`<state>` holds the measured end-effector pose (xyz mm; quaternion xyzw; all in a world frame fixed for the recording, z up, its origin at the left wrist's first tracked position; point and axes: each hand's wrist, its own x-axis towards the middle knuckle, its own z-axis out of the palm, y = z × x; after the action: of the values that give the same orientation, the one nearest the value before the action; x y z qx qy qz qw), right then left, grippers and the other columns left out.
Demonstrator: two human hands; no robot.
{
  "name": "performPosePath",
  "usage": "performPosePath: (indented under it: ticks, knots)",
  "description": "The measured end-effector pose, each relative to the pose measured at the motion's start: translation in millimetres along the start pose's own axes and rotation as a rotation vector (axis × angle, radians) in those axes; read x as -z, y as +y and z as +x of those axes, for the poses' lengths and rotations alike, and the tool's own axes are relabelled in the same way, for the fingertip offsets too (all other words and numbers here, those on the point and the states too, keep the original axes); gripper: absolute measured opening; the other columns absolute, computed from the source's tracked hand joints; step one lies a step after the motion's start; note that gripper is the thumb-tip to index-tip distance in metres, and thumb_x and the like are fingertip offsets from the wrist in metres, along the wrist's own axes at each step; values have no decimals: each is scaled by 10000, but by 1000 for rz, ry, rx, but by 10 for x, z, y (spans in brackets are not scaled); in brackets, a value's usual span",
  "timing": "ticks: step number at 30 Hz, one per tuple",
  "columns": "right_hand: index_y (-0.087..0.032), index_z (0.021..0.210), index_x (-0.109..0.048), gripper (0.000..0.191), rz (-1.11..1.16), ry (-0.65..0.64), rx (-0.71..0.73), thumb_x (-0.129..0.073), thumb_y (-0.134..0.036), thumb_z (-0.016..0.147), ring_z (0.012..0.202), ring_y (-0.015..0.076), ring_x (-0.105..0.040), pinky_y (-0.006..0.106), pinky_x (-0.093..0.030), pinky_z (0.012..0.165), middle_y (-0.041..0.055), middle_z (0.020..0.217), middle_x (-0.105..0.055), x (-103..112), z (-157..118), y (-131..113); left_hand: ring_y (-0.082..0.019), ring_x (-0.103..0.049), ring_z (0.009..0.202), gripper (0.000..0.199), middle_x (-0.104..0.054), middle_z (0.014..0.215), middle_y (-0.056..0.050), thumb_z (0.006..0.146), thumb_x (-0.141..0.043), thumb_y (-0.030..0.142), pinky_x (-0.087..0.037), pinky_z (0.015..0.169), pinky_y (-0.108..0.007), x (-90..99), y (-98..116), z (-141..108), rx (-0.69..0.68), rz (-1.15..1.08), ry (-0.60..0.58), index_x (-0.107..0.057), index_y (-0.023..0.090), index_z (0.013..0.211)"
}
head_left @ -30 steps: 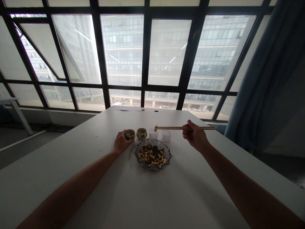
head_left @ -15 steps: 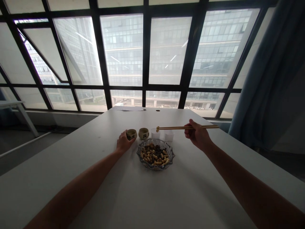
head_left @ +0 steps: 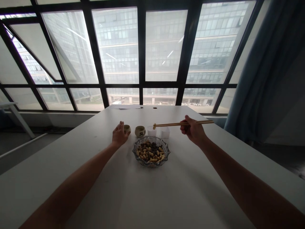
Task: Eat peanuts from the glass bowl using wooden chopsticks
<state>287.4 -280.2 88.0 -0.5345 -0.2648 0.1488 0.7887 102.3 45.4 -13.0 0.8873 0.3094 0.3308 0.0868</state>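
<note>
My left hand [head_left: 120,134] is at the leftmost small cream cup [head_left: 127,128], thumb across its front and fingers upright along its left side; part of the cup is hidden. Beside it sits a second cream cup [head_left: 140,131] with a dark character. My right hand [head_left: 193,128] grips a pair of wooden chopsticks [head_left: 170,124], held almost level. A small pale nut [head_left: 154,126] is pinched at their tips, in front of a clear plastic cup [head_left: 152,131]. Another clear cup [head_left: 165,132] stands to its right. Nearer me is a scalloped glass bowl [head_left: 152,165] of peanuts and dark seeds.
All this stands on a long white table [head_left: 152,197]. Papers [head_left: 125,107] lie at its far end, near a dark round hole [head_left: 155,108]. Large windows rise beyond, with a blue curtain [head_left: 247,79] at the right and another white table [head_left: 14,111] at far left.
The leftmost cup has shifted slightly left with my left hand, widening its gap to the second cup. The chopsticks now tilt slightly, still holding the nut. The whole view has shifted a little.
</note>
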Motion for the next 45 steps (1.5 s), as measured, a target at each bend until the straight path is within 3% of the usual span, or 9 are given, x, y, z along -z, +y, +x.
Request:
performPosePath:
  ticks: [3,5,10,16,26,34,45]
  knots:
    - [-180,654,-601,415,-19,-11,26,-723,-528,845,360,129,-526,234,-416,322,21,458,-578,46,23,4,-326,-371,1466,653,-451,1555,-165,913,-569,442,-170,1236,-525,2,183,72,-218,20,-27,-431,170,1491]
    - [-177,658,-602,417,-30,-4,27,-722,-530,844,362,129,-531,233,-418,325,24,465,-584,70,29,3,-328,-424,1430,664,-528,1495,-159,890,-599,490,-111,1247,-539,-44,287,102,-291,26,-78,-471,190,1469]
    - [-165,659,-613,419,-19,30,4,-726,-524,843,367,119,-529,221,-406,329,27,471,-593,83,26,4,-332,-453,1404,738,-592,1417,-169,831,-680,469,-53,1256,-530,-235,362,108,-339,28,-168,-462,175,1472]
    - [-169,667,-612,404,-48,-5,10,-739,-518,827,369,126,-531,231,-404,332,27,471,-596,87,33,43,-338,-504,1344,675,-621,1345,-196,835,-677,338,-56,1248,-534,-353,359,72,-302,18,-129,-474,148,1451]
    - [-170,660,-613,451,-84,-32,41,-750,-580,786,350,127,-530,229,-388,321,25,454,-595,63,28,70,-339,-523,1274,675,-623,1341,-158,762,-662,210,-290,1149,-453,-303,368,-21,-278,-8,-100,-503,169,1418]
    - [-154,641,-649,500,-99,-54,45,-800,-628,698,339,122,-525,225,-391,322,37,447,-610,34,3,69,-321,-519,1283,654,-618,1361,-129,763,-664,181,-327,1124,-447,-259,383,-59,-249,-44,-90,-501,208,1396]
    - [-151,687,-640,544,-117,-53,101,-785,-675,702,366,122,-554,220,-411,335,32,482,-626,-60,-40,152,-304,-512,1276,646,-604,1382,-132,790,-624,150,-346,1083,-437,-326,347,-37,-284,9,-81,-473,186,1418]
